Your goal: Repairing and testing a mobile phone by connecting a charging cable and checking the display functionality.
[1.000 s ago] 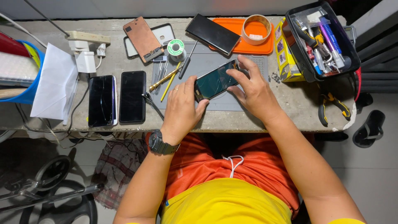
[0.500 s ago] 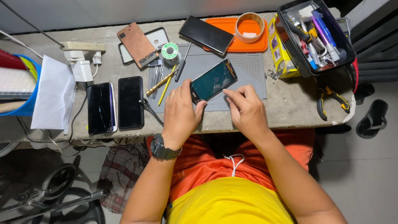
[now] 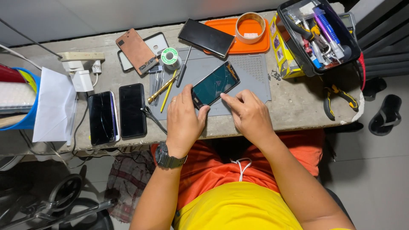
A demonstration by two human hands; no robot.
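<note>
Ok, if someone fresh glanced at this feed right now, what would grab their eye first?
Probably the cracked phone at the centre of the grey mat, gripped at its lower end by the left hand while the right hand touches its lower edge with a fingertip. Next, the bright orange tray at the back holding a tape roll, and the crammed black tool case at the right.

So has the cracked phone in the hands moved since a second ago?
Yes. The cracked phone has come down from beside the orange tray to the middle of the grey mat.
</note>
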